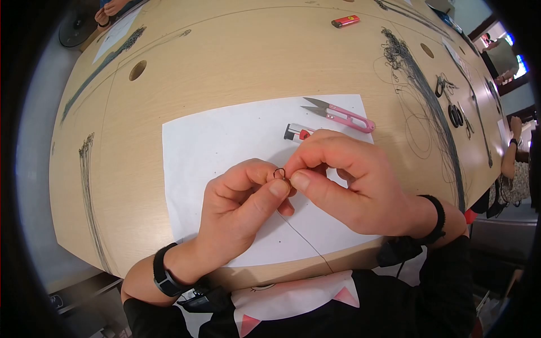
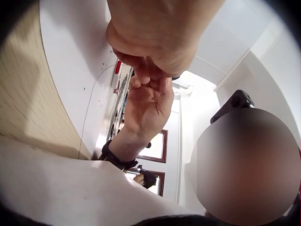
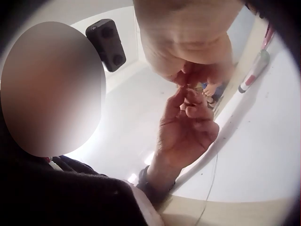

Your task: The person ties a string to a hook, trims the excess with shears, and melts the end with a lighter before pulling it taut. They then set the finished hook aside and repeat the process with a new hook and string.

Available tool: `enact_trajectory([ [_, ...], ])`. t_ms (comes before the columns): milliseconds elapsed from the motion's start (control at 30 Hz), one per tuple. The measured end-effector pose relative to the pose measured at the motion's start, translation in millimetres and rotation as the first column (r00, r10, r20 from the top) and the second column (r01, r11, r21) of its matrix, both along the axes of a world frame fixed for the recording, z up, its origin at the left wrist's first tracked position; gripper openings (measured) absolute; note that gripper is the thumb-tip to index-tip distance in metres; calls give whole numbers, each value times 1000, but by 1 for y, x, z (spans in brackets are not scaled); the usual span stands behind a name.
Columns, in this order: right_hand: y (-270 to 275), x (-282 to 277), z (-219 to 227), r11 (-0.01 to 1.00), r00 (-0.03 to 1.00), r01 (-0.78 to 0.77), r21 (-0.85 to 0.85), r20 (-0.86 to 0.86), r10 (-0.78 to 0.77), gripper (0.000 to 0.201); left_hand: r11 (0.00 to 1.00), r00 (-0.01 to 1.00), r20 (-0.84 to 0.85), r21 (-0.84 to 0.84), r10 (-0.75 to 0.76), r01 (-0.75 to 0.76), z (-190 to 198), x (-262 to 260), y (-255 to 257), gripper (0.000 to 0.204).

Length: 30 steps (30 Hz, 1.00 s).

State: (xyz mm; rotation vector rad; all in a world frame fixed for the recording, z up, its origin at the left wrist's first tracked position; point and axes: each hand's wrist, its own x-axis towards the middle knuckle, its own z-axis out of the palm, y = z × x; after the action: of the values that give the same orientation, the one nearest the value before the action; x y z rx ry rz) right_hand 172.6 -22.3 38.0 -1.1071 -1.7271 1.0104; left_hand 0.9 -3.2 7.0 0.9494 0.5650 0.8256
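Over the white paper (image 1: 208,152), both hands meet fingertip to fingertip. Between thumb and index finger, my left hand (image 1: 239,200) pinches a small dark fish hook (image 1: 278,170), its curved wire standing above the thumb. My right hand (image 1: 352,183) pinches the thin line right beside the hook; the exact grip there is hidden by the fingertips. A loose length of the thin fishing line (image 1: 304,239) runs from below the left fingers down over the paper to the table's front edge. In both wrist views the fingertips overlap and the hook is hidden.
Pink thread snips (image 1: 349,119) and a clear-bodied lighter (image 1: 291,132) lie behind the right hand. A red lighter (image 1: 345,21) is farther back. Bundles of hooked line lie at the right (image 1: 420,79) and left (image 1: 87,169). Black-handled scissors (image 1: 455,115) sit far right. Other people sit around the table (image 1: 225,62).
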Motion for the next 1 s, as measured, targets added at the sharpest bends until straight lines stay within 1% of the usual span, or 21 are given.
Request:
enact_trajectory([
  [33, -1, 1, 3, 995, 1000, -25, -97, -11, 24, 8, 1000, 1000, 1, -2, -9, 9, 0, 0, 0, 7],
  [167, -1, 1, -1, 994, 998, -55, -96, -31, 52, 9, 999, 999, -7, -23, -34, 34, 1, -1, -1, 7],
  [200, -2, -2, -3, 984, 982, -57, -168, -185, 26, 10, 999, 999, -8, -26, -36, 36, 1, -1, -1, 8],
  [233, -2, -4, -6, 969, 943, -71, -237, -332, -12, 11, 999, 999, -10, -30, -39, 38, 1, 0, -1, 8],
  [367, -1, -3, -10, 977, 938, -84, -197, -346, 11, 11, 998, 999, 5, -56, -33, 33, 2, -1, 0, 8],
  [467, -1, -2, -5, 965, 952, -101, -242, -305, 23, 9, 995, 998, -8, -77, -60, 60, 3, -1, -1, 10],
  [533, 0, -2, -5, 948, 922, -163, -272, -385, 48, 8, 983, 988, 2, -99, -155, 154, 3, -2, 0, 10],
  [567, 0, 0, -3, 949, 922, -162, -271, -385, 48, 8, 983, 988, 2, -99, -155, 154, 3, -3, 0, 10],
  [633, 2, 4, 2, 922, 936, -262, -283, -307, 172, 8, 962, 976, 53, -163, -212, 218, 4, -4, 2, 10],
  [667, 1, 3, 1, 923, 936, -262, -282, -307, 172, 8, 962, 976, 53, -162, -213, 218, 4, -4, 2, 10],
  [733, 1, 1, -2, 938, 930, -194, -288, -359, 82, 8, 961, 980, 70, -192, -188, 198, 6, -4, 1, 9],
  [867, 2, 2, 0, 945, 936, -182, -272, -342, 81, 7, 970, 980, 70, -149, -186, 195, 4, -3, 0, 10],
  [933, 1, 3, 2, 945, 947, -196, -264, -301, 112, 5, 975, 980, 53, -104, -192, 197, 2, -3, 0, 10],
  [1000, 1, 4, 2, 942, 955, -186, -281, -278, 106, 4, 977, 982, 35, -92, -187, 190, 4, -2, -1, 10],
])
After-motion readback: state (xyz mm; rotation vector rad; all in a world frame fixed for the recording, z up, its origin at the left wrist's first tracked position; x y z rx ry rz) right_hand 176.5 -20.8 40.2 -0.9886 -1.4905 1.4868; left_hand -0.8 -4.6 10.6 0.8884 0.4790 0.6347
